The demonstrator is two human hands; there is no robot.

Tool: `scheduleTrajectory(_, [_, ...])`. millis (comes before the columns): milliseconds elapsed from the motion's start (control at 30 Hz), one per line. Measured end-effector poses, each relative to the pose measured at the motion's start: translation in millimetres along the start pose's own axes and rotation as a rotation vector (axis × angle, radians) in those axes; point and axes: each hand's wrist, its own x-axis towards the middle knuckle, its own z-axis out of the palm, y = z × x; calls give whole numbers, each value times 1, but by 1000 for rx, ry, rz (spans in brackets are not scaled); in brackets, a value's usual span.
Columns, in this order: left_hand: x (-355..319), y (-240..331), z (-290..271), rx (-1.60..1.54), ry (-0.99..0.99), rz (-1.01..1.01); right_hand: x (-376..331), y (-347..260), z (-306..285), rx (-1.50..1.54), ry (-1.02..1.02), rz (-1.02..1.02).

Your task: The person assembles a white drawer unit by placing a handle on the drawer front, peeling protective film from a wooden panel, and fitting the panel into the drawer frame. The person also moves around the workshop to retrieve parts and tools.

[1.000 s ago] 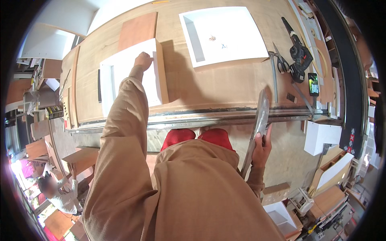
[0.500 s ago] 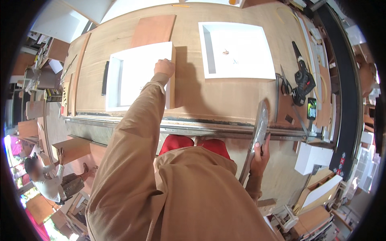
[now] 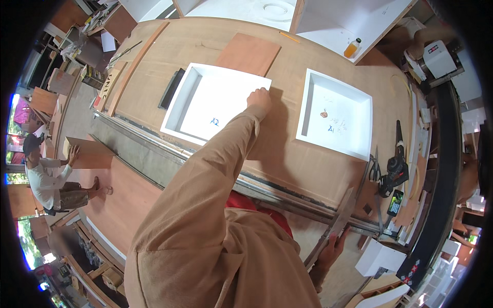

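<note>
A shallow white open box point(image 3: 210, 95) with blue handwriting lies on the wooden worktable. My left hand point(image 3: 259, 100) is closed over its right rim, the arm stretched across the front of the box. Low at the right, in front of the table edge, my right hand point(image 3: 334, 248) grips a long, flat grey metal blade point(image 3: 343, 215) that slants up toward the table. Whether the blade is a saw or a straightedge I cannot tell. To the right of the first box lies a second shallow white box point(image 3: 352, 115), with a small brown piece point(image 3: 323, 113) inside.
A reddish wood panel point(image 3: 251, 54) and a pencil point(image 3: 290, 37) lie behind the boxes. Scissors point(image 3: 374, 168), a black power tool point(image 3: 394, 172) and a phone point(image 3: 395, 202) sit at right. A bottle point(image 3: 352, 48) stands in a white cabinet. Another person point(image 3: 46, 179) handles a board at left.
The view has turned, so the table and boxes appear tilted and shifted right. My left hand stays on the box's right rim, and my right hand still holds the blade.
</note>
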Motion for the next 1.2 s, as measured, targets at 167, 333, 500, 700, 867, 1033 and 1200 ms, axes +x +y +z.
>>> scheduleTrajectory(167, [-6,4,6,-18,24,14,8,-14,11,33,-51,-77])
scheduleTrajectory(333, [-8,3,7,29,3,89,13,-13,17,17,-60,-21])
scheduleTrajectory(500, [4,3,-5,51,-34,149,8,-19,26,17,-47,-73])
scheduleTrajectory(700, [18,5,4,58,20,99,-4,-16,23,-17,15,-19])
scheduleTrajectory(867, [9,2,15,14,39,14,-16,-4,18,-11,63,-34])
scheduleTrajectory(1033, [-16,0,17,-80,9,-40,-38,-11,19,32,135,-8])
scheduleTrajectory(1200, [-18,-16,21,-133,23,18,-58,-21,31,122,181,-9])
